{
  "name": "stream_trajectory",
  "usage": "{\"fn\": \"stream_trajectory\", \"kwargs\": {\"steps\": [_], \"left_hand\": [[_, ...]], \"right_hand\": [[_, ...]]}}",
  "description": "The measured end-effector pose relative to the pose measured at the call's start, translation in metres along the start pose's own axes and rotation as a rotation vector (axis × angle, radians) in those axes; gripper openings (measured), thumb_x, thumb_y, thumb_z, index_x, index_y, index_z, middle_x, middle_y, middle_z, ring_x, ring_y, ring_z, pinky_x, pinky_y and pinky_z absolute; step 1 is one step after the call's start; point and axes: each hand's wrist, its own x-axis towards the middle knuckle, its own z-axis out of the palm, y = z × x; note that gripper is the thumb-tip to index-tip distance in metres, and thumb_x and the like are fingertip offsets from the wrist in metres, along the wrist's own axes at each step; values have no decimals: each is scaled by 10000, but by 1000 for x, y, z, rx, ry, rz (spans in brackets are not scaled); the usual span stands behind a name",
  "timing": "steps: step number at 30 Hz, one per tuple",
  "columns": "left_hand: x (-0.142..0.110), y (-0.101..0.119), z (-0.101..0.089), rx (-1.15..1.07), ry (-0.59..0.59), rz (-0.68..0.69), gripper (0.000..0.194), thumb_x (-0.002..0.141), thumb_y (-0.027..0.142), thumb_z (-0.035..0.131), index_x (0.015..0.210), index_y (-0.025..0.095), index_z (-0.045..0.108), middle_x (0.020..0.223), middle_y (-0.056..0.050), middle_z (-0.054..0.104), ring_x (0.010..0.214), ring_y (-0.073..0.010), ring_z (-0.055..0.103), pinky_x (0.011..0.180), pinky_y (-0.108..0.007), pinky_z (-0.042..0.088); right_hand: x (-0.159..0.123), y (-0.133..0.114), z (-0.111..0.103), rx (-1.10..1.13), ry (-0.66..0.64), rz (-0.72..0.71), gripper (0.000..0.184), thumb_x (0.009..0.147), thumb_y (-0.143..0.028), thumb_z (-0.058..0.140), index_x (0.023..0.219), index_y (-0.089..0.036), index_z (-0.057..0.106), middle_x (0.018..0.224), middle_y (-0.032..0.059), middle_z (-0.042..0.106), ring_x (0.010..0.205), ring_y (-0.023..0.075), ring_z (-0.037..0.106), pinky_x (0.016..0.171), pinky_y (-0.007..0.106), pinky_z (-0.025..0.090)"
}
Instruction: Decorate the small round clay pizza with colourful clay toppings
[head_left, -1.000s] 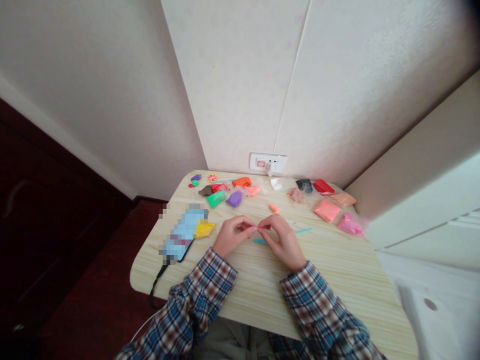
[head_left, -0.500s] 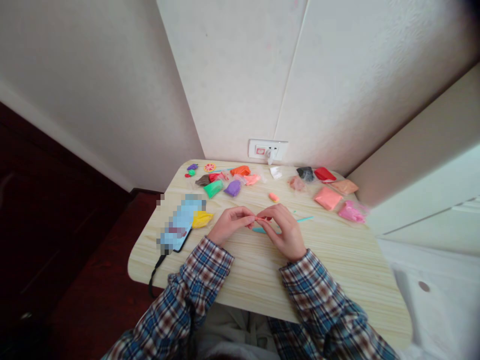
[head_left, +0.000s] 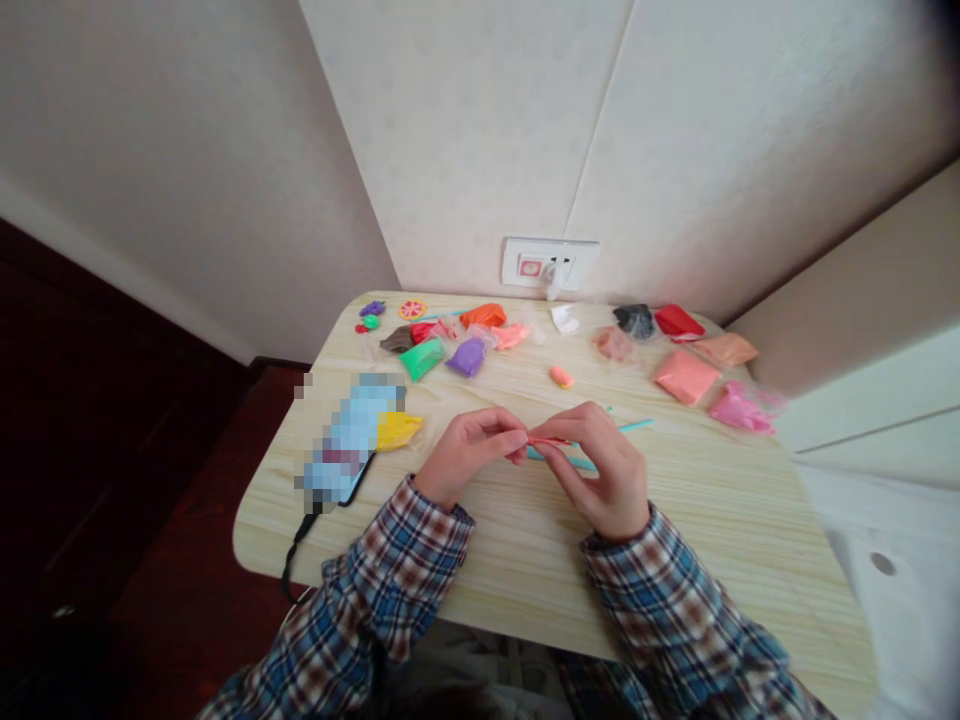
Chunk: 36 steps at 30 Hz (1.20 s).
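Note:
Between my two hands stretches a thin reddish-pink strip of modelling clay [head_left: 549, 441]. My left hand [head_left: 471, 455] pinches its left end between thumb and fingers. My right hand [head_left: 604, 470] has thumb and forefinger closed on the strip from the other side, and its far end is partly hidden by the fingers. On the table beneath my right hand lies a light-blue plastic tool [head_left: 581, 463]. A second thin blue stick [head_left: 636, 425] pokes out beyond that hand. Past my hands sits a small pink-and-yellow clay piece [head_left: 561, 377].
A phone [head_left: 349, 435] with a cable lies left, beside a yellow clay bag [head_left: 399, 431]. Green [head_left: 423, 358], purple [head_left: 467, 357] and other clay bags line the table's back. More bags, including a salmon one [head_left: 687, 376], lie right. A wall socket [head_left: 551, 265] is behind.
The camera view has moved somewhat closer to the table. The right hand has moved slightly away from the left, and more of the clay strip shows between them.

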Motion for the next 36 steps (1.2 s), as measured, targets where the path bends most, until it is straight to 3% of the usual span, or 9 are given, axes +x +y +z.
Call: {"fn": "stream_trajectory", "kwargs": {"steps": [15, 25, 36], "left_hand": [[-1, -6, 10, -174, 143, -81, 226, 694, 324, 693, 630, 137, 583, 590, 26, 522, 562, -80, 448, 569, -208, 369], [-1, -6, 14, -173, 169, -107, 252, 676, 346, 703, 610, 145, 566, 566, 32, 489, 548, -82, 427, 552, -210, 370], [-1, -2, 12, -144, 121, -136, 284, 684, 403, 694, 607, 152, 587, 568, 23, 481, 578, -101, 439, 588, -236, 379]], "right_hand": [[-1, -2, 1, 20, -10, 102, 210, 780, -105, 594, 951, -225, 567, 791, 39, 630, 743, 190, 569, 620, 348, 450], [-1, -1, 1, -29, -28, 113, 186, 794, -123, 574, 937, -242, 565, 785, 40, 618, 723, 195, 564, 611, 357, 439], [0, 0, 0, 181, 19, 232, 143, 791, -127, 583, 888, -229, 605, 775, 34, 612, 734, 187, 570, 615, 348, 453]]}}
